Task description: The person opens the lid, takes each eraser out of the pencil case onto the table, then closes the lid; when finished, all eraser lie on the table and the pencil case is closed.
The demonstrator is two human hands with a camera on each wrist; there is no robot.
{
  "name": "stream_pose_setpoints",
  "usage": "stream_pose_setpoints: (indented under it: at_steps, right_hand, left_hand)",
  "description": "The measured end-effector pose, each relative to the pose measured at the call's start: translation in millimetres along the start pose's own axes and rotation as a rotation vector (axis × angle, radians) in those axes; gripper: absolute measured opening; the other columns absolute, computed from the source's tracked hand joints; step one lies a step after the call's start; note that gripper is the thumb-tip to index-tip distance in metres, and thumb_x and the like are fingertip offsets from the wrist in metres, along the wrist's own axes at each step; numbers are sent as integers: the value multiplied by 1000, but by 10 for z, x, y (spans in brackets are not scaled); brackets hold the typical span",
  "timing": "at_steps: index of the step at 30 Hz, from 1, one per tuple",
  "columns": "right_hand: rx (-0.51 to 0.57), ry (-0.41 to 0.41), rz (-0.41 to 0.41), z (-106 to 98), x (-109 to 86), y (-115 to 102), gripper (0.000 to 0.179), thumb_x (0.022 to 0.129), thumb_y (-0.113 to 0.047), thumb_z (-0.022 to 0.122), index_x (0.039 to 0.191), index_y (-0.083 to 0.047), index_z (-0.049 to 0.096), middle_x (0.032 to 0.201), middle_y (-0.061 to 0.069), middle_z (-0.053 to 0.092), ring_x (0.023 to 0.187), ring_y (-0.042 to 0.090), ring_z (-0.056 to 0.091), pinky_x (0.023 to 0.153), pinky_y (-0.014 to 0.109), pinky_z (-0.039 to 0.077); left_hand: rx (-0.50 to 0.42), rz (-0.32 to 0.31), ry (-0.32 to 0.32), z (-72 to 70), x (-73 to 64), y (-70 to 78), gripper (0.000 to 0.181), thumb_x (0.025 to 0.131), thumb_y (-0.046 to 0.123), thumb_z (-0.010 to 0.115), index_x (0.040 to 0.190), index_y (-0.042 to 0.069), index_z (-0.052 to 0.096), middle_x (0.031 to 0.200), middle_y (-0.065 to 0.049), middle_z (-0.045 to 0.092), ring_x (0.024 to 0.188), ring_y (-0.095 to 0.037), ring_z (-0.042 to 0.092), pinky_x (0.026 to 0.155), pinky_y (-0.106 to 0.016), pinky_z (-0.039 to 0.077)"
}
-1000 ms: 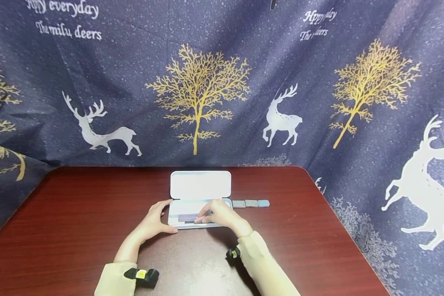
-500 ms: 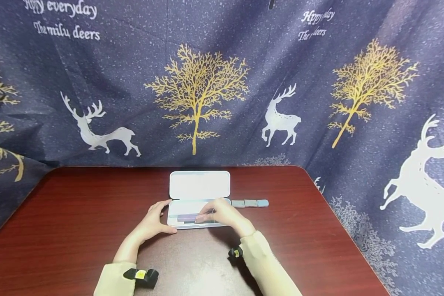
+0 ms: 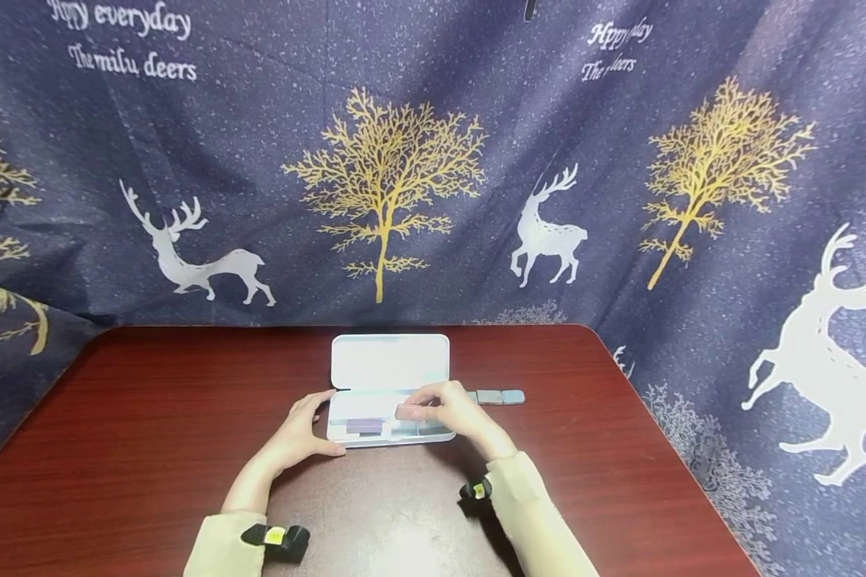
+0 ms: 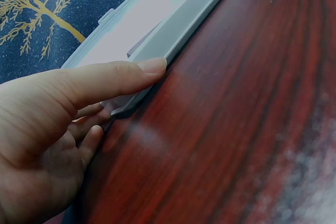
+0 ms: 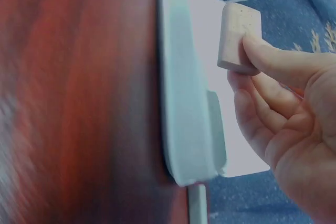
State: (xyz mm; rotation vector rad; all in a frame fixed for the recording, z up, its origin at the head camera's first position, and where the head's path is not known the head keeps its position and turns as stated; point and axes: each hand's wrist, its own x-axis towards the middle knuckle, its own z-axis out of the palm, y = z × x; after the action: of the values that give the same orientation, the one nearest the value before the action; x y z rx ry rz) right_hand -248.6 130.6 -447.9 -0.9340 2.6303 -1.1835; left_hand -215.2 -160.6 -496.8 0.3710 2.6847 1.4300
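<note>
An open pale pencil case (image 3: pixel 337 442) lies on the table, its white lid (image 3: pixel 390 361) tipped back. My left hand (image 3: pixel 296 433) spans the case's left end and holds it, thumb on the front wall and fingers toward the back corner; the left wrist view shows that thumb (image 4: pixel 149 66) at the front edge. Above the right half of the case, my right hand (image 3: pixel 451 407) pinches a small pinkish-beige block like an eraser (image 5: pixel 239 35) between thumb and fingers. A purple block (image 3: pixel 364 426) lies inside the case, toward its left front.
To the right of the case, a grey flat block (image 3: pixel 488 397) and a light blue one (image 3: pixel 513 397) lie in a row, partly behind my right hand. A dark blue curtain (image 3: pixel 274 160) with deer and trees hangs behind the table (image 3: pixel 188 385).
My right hand has lifted from the inside of the case and shifted right with the pinkish block, uncovering more of the case's front. My left hand stays where it was.
</note>
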Motion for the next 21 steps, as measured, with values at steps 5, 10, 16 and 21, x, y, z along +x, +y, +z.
stream_pose_setpoints:
  at_steps: [5,10,16,21]
  right_hand:
    - [46,39,56,-158,-66,24,18,88,-14,70,102,-4,76,99,9,75,89,13,67,77,20,55]
    - [94,109,124,-331,-175,111,21,86,-18,74,101,-4,75,97,10,75,86,12,69,77,19,56]
    - [138,181,189,-571,-331,325,21,84,-19,77,99,-5,74,94,9,75,85,13,69,77,23,57]
    - [160,238,244,-784,-474,535,21,83,-24,78,97,-8,76,95,7,76,87,13,70,78,22,57]
  left_hand:
    - [-6,-12,0,-1,-1,-2,104,60,17,92,144,-7,37,144,-29,39,131,-43,38,108,-54,44]
    - [-4,-18,0,8,-2,-2,104,60,18,92,144,-6,36,144,-28,38,131,-43,38,108,-53,44]
    - [4,-5,3,3,-3,11,104,60,18,92,144,-7,37,143,-29,39,130,-43,39,107,-53,45]
    - [9,2,-1,8,-7,6,104,60,19,92,144,-7,36,143,-30,39,129,-44,39,107,-54,45]
